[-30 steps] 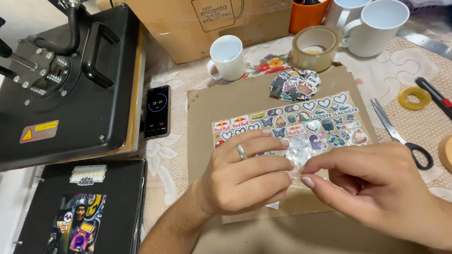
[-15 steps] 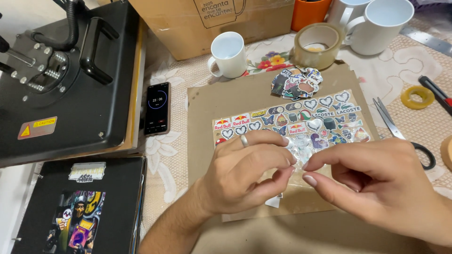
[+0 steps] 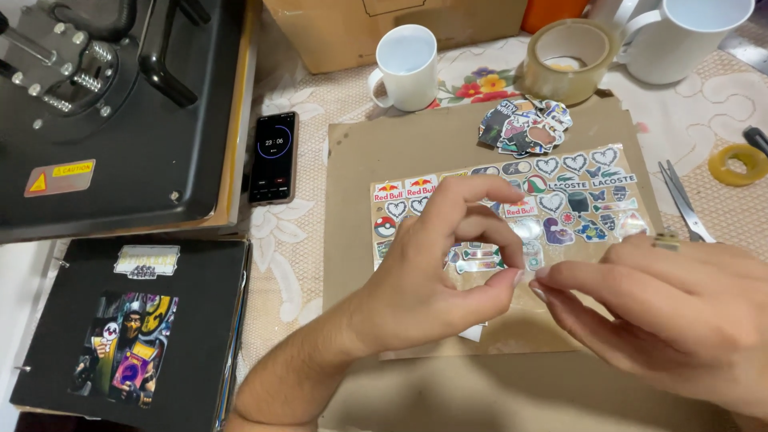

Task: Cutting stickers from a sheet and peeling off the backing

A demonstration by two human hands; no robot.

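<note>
1. Head view, the hands. The left hand [image 3: 436,276] comes in from the near edge with its fingers curled and its thumb and forefinger tips drawn together in a pinch over the sticker sheet [image 3: 512,204]. The right hand [image 3: 672,308] reaches in from the near right, its fingertips closed toward the left hand's thumb, so the two pinches almost meet. Whether a small sticker sits between the fingertips cannot be told; both hands hover right over the near edge of the sheet.

2. Head view, the surface. The sticker sheet lies on a piece of brown cardboard [image 3: 376,160] in the middle of the tabletop [image 3: 288,240], which is covered with a pale lace-patterned cloth. A small pile of cut stickers [image 3: 524,128] rests on the cardboard just beyond the sheet. Farther off stand a white mug [image 3: 408,68], a roll of brown tape [image 3: 568,60] and a larger white mug [image 3: 692,40] at the far right. A pair of scissors [image 3: 684,200] lies to the right of the cardboard, with a small yellow tape ring [image 3: 736,164] beyond it. A dark phone [image 3: 274,156] showing a timer lies left of the cardboard, beside a black heat press [image 3: 112,112] at the far left. A black folder with a picture on its cover [image 3: 132,328] lies at the near left. A cardboard box [image 3: 384,24] stands at the far edge.

3. Head view, orientation. The sticker sheet lies flat with its long axis running left to right, its right end tilted slightly farther away, printed side up.
</note>
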